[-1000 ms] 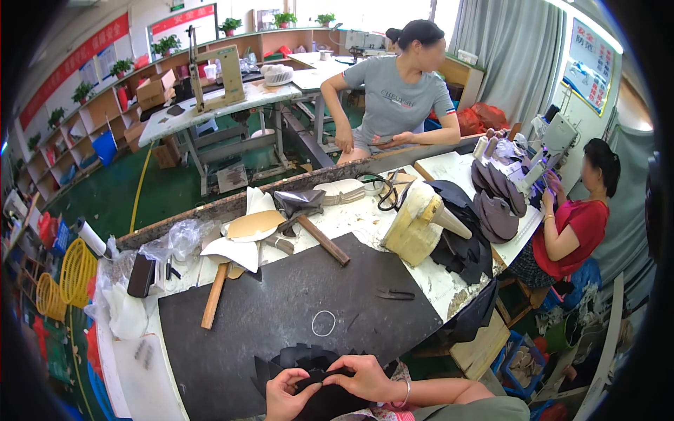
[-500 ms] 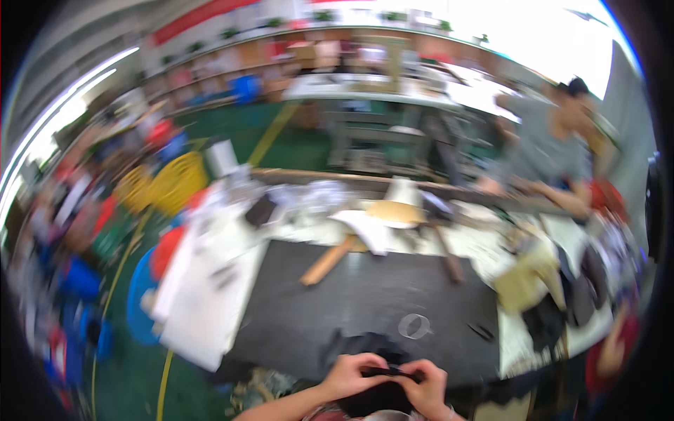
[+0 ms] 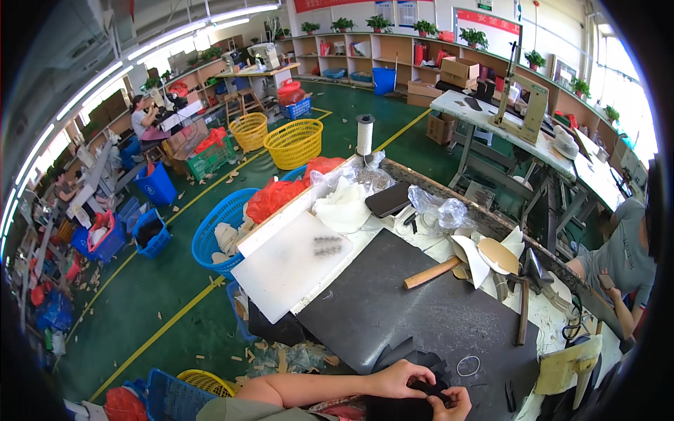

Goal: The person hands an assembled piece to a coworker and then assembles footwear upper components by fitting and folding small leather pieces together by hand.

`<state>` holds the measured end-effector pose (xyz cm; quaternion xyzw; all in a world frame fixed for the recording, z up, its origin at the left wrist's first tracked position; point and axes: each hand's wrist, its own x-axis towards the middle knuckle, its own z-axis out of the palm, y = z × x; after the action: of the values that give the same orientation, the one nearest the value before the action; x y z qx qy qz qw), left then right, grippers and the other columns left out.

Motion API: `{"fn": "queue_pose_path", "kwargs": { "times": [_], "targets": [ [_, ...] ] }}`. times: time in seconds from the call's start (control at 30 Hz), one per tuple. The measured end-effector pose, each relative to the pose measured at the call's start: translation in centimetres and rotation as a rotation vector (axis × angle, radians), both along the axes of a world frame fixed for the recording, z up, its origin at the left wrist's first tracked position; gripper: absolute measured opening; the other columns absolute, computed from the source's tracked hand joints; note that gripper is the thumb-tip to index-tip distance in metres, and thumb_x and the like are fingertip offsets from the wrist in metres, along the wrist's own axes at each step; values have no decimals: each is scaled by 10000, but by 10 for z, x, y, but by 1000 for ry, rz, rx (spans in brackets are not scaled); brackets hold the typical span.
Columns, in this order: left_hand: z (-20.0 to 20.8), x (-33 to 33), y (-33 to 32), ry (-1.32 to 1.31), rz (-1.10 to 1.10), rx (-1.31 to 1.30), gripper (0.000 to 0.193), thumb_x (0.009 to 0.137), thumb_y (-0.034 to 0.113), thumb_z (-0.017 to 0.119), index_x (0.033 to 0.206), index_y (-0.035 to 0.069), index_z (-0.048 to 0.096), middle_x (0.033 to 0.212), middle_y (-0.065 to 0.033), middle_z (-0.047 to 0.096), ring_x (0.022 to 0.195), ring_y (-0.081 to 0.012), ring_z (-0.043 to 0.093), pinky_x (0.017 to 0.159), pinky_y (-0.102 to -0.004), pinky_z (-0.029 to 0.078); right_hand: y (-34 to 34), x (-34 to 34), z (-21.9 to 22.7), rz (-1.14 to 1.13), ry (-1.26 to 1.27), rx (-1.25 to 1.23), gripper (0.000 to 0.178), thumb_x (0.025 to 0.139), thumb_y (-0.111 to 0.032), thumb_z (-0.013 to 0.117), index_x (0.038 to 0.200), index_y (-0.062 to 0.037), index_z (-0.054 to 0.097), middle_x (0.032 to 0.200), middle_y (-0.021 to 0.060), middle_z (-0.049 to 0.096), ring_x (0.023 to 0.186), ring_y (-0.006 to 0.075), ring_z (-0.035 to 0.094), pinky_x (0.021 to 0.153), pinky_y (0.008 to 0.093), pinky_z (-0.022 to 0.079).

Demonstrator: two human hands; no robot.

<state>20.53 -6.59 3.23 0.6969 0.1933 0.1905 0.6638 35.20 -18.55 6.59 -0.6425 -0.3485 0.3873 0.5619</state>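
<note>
Close to my body, both hands pinch a black, soft-looking piece (image 3: 424,388) of sheet material. My left hand (image 3: 397,379) grips its left part between thumb and fingers, and my right hand (image 3: 455,405) closes on its right end. Just beyond them, a fan of black cut pieces (image 3: 408,356) lies on the dark work mat (image 3: 400,302). A thin whitish ring (image 3: 468,365) rests on the mat, right of these pieces. Near the mat's right edge is a small black tool (image 3: 510,397), perhaps snips. My fingers hide part of the held piece.
A wooden-handled tool (image 3: 431,273) and a dark-handled hammer (image 3: 523,312) lie farther back, near scissors (image 3: 574,321). A white board (image 3: 288,270) covers the left side. Blue baskets (image 3: 210,228) stand beside the table. A person (image 3: 621,256) sits at right; others work far left.
My view has swung left, so the table now appears turned and more of the left floor shows. Both hands still hold the black piece.
</note>
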Motion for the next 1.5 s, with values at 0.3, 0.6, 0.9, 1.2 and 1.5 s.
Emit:
{"fn": "queue_pose_path", "kwargs": {
  "times": [0.3, 0.6, 0.9, 1.2, 1.5],
  "targets": [
    [7, 0, 0, -31, 91, 270, 270, 787, 145, 696, 1011, 12, 626, 834, -110, 642, 655, -198, 591, 607, -300, 467, 5, 3, -16, -64, -7, -21, 225, 733, 57, 725, 859, -30, 560, 750, -17, 535, 685, 68, 498, 626, 195, 427],
    [3, 10, 3, -27, 77, 349, 241, 775, 189, 727, 960, 48, 666, 943, -95, 687, 866, -218, 674, 745, -289, 517, 3, 0, -19, -109, 121, 53, 198, 741, 40, 716, 845, -27, 560, 758, -14, 555, 675, 58, 503, 614, 198, 433],
    [-12, 8, -14, 6, 255, -29, 203, 754, 27, 743, 932, -9, 651, 797, -23, 645, 723, -82, 573, 666, -227, 482, 5, -4, -39, -162, -10, 95, 187, 717, 47, 698, 836, -10, 566, 724, 34, 585, 689, 92, 545, 614, 249, 474],
    [-6, 8, -11, -2, 146, -123, 245, 758, 12, 745, 966, 0, 615, 811, -8, 620, 737, -71, 558, 666, -213, 466, 5, -7, -39, -181, 24, 158, 187, 701, 58, 695, 823, -7, 569, 717, 37, 582, 687, 99, 543, 614, 263, 475],
    [5, 5, -11, 123, 208, 23, 277, 755, 80, 767, 971, -31, 633, 845, -41, 651, 758, -92, 578, 689, -237, 487, 9, -9, -42, -161, 129, 163, 181, 704, 63, 668, 833, -4, 561, 729, 63, 589, 708, 123, 551, 636, 280, 478]
  ]
}}
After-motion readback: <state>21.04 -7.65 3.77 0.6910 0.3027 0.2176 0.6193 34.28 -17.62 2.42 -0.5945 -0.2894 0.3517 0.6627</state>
